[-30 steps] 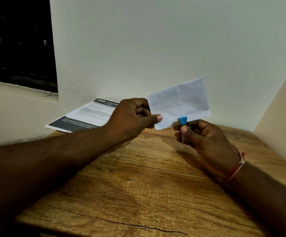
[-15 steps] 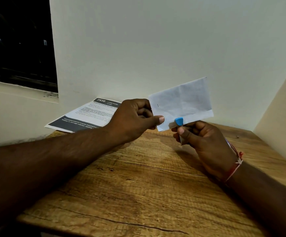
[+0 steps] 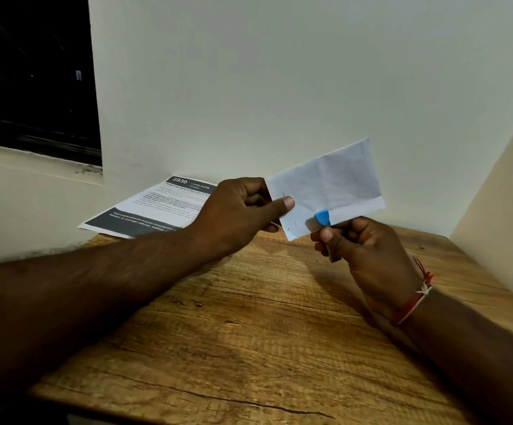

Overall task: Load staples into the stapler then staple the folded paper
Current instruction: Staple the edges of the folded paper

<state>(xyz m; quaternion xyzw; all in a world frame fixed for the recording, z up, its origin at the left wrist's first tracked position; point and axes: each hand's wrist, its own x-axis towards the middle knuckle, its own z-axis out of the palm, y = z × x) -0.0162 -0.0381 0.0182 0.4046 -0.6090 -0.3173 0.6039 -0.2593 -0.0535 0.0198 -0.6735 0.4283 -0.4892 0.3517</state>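
Up above the wooden table, the folded paper is white, creased and tilted, with thin staples near its left edge. The left hand pinches that edge; the right hand grips the stapler, blue tip on the paper's lower edge.

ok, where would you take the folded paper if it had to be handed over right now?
I'd pinch the folded paper at its top right corner, coming in from the upper right. It's held up off the table. The left hand pinches its left edge and the stapler in the right hand sits over the bottom edge, so that corner is the free part.
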